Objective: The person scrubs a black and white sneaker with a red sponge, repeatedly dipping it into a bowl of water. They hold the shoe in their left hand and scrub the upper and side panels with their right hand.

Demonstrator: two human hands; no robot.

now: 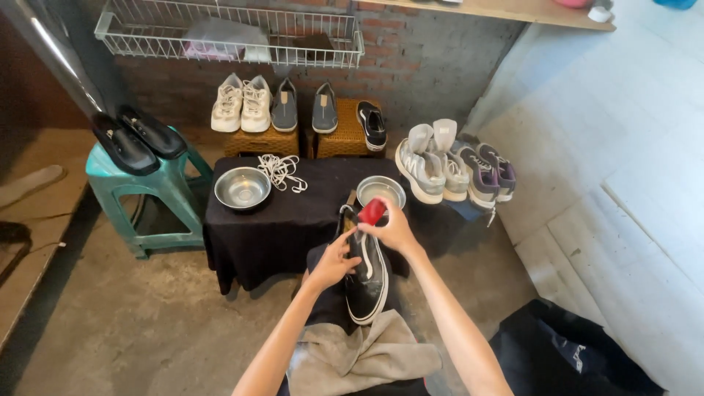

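The right hand [394,229] hid most of the small red object [373,211] it gripped, while the dark blue fabric bag [572,356] was cut off at the bottom edge.

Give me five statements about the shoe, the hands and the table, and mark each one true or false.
1. The right hand holds a red object over the black shoe. True.
2. The left hand rests on the green stool. False: it is on the side of the black shoe.
3. Two metal bowls stand on the black-draped table. True.
4. The white laces lie inside a bowl. False: they lie on the cloth beside the left bowl.
5. A grey cloth lies on the person's lap under the shoe. True.
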